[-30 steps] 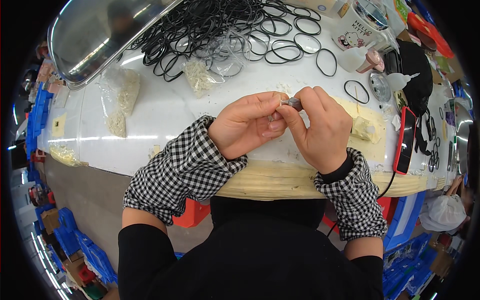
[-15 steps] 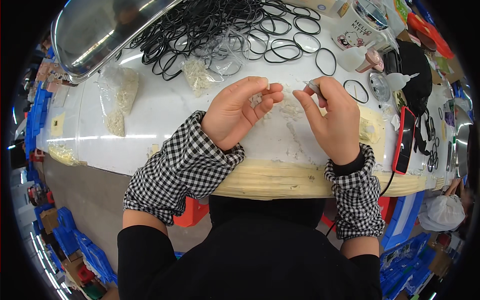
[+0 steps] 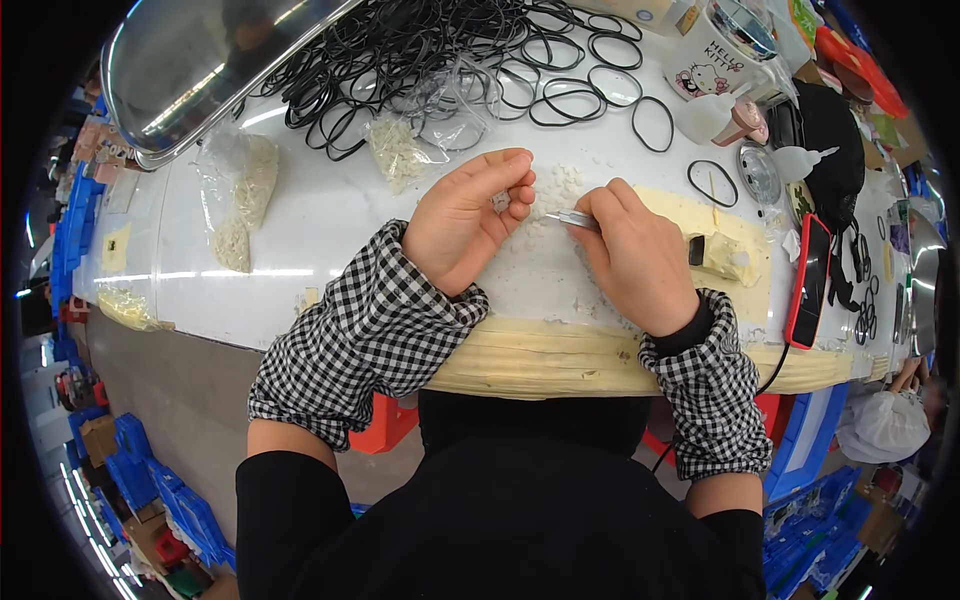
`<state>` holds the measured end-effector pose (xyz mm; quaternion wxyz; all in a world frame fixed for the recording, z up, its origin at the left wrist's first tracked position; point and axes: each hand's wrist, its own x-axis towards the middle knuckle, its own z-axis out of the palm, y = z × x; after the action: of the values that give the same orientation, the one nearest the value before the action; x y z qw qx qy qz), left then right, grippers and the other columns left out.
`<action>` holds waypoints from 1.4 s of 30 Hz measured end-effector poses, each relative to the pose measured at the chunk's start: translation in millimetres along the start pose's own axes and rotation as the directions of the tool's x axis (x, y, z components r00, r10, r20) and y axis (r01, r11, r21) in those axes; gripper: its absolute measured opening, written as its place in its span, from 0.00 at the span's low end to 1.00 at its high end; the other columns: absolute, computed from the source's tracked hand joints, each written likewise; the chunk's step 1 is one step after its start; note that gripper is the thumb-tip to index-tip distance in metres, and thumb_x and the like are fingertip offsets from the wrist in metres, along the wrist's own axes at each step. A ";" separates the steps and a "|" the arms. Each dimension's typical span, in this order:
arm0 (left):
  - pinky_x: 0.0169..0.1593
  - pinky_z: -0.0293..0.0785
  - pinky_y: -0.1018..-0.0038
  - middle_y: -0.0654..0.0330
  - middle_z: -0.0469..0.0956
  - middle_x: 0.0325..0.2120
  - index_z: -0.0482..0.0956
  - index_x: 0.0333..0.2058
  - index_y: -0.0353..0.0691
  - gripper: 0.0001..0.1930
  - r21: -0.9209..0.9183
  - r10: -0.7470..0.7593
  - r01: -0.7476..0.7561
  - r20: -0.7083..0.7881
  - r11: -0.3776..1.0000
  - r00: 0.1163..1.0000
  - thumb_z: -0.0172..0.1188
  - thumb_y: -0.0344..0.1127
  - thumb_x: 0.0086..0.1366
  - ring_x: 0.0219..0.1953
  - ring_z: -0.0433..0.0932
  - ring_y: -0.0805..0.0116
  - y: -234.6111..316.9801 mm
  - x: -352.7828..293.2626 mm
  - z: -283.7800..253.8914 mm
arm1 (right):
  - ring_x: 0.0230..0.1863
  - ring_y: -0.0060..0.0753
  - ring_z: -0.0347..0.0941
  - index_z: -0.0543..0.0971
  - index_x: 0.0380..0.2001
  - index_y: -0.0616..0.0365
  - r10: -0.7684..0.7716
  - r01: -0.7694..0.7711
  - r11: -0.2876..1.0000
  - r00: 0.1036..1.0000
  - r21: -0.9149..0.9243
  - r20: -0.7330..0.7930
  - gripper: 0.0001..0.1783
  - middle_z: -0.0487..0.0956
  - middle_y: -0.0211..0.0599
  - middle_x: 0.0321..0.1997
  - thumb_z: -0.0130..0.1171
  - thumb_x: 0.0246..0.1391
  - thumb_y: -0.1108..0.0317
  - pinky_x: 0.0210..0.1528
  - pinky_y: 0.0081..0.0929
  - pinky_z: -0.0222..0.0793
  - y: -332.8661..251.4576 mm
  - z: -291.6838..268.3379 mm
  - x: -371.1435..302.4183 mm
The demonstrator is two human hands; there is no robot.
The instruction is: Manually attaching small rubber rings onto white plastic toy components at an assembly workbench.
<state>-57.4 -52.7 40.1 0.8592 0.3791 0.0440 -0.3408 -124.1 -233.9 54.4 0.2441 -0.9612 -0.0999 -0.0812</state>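
My left hand [image 3: 465,215] is raised over the table, thumb pressed to its curled fingers. A few small pale pieces [image 3: 501,202] show between those fingers; whatever is at the thumb tip is hidden. A slim silver pointed tool [image 3: 572,217] is gripped in my right hand [image 3: 640,255], its tip directed left at the other hand. Whether it is a blade or tweezers I cannot tell. Beneath and between the hands lies a scatter of small cream-coloured pieces [image 3: 560,187] on the white tabletop.
Clear bags of cream pieces [image 3: 245,195] lie left and behind [image 3: 395,150]. A heap of black rubber bands [image 3: 400,50] fills the back, beside a shiny metal tray [image 3: 190,70]. Rightward are a white cup [image 3: 700,60], a red-cased phone [image 3: 808,280] and yellow tape [image 3: 735,260].
My right hand has lowered and turned, bringing the silver tool's tip out toward the left. The left hand's fingers have curled in closer. A dark block on the yellow tape has come into view.
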 end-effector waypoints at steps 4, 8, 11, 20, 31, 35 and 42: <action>0.36 0.67 0.85 0.66 0.72 0.30 0.72 0.41 0.36 0.08 0.116 -0.036 0.033 0.026 0.993 0.999 0.54 0.33 0.65 0.32 0.69 0.79 -3.9 -2.5 6.4 | 0.26 0.41 0.71 0.71 0.31 0.62 0.010 0.039 0.969 0.980 0.245 -0.197 0.07 0.71 0.39 0.29 0.58 0.50 0.73 0.26 0.32 0.66 2.3 -0.5 8.3; 0.36 0.68 0.86 0.67 0.72 0.30 0.74 0.40 0.36 0.08 0.137 -0.086 0.064 0.164 0.989 0.983 0.55 0.33 0.65 0.31 0.69 0.81 -9.7 -3.4 4.3 | 0.25 0.32 0.68 0.70 0.31 0.64 0.080 0.031 0.881 0.974 0.473 -0.211 0.07 0.69 0.38 0.28 0.58 0.51 0.75 0.25 0.25 0.64 -7.1 0.5 9.2; 0.36 0.68 0.86 0.67 0.73 0.30 0.74 0.39 0.36 0.08 0.097 -0.101 0.080 0.236 0.992 0.966 0.54 0.33 0.65 0.31 0.69 0.81 -9.8 -3.1 3.1 | 0.24 0.27 0.66 0.71 0.32 0.64 0.096 0.021 0.861 0.975 0.508 -0.202 0.06 0.69 0.36 0.27 0.58 0.52 0.75 0.25 0.21 0.62 -10.2 2.0 8.4; 0.35 0.67 0.85 0.67 0.71 0.29 0.73 0.37 0.37 0.10 0.108 -0.120 0.096 0.251 0.990 0.960 0.50 0.38 0.68 0.30 0.67 0.81 -8.0 -4.4 6.3 | 0.22 0.21 0.63 0.73 0.30 0.63 0.125 0.021 0.838 0.966 0.546 -0.229 0.06 0.70 0.32 0.26 0.58 0.53 0.72 0.21 0.18 0.57 -15.0 -3.5 9.5; 0.31 0.60 0.85 0.70 0.66 0.26 0.70 0.35 0.39 0.12 0.233 -0.180 0.136 0.180 0.963 0.967 0.44 0.41 0.70 0.26 0.61 0.81 -10.0 -4.5 4.0 | 0.20 0.18 0.62 0.74 0.28 0.62 0.151 -0.022 0.868 0.963 0.496 -0.223 0.06 0.72 0.29 0.22 0.60 0.50 0.72 0.18 0.17 0.54 -11.7 -6.5 10.5; 0.29 0.60 0.84 0.68 0.66 0.25 0.70 0.35 0.39 0.12 0.108 -0.155 0.143 0.113 0.984 0.981 0.44 0.41 0.71 0.25 0.61 0.78 2.0 -6.1 10.3 | 0.20 0.17 0.62 0.74 0.27 0.62 0.177 -0.044 0.883 0.953 0.468 -0.245 0.06 0.72 0.29 0.22 0.60 0.50 0.72 0.18 0.16 0.53 -5.2 -8.2 11.0; 0.29 0.62 0.80 0.63 0.66 0.25 0.68 0.36 0.36 0.14 -0.300 0.121 -0.106 0.035 0.948 0.992 0.42 0.42 0.71 0.26 0.62 0.73 38.4 6.0 -28.8 | 0.22 0.33 0.70 0.76 0.27 0.62 -0.014 0.089 0.956 0.966 0.280 -0.260 0.07 0.74 0.35 0.22 0.62 0.47 0.70 0.23 0.27 0.63 0.1 2.3 16.9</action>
<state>-23.8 -17.9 41.5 0.9255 0.2380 0.0502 -0.2902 -107.4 -230.3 55.8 0.3907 -0.8936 -0.1038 -0.1950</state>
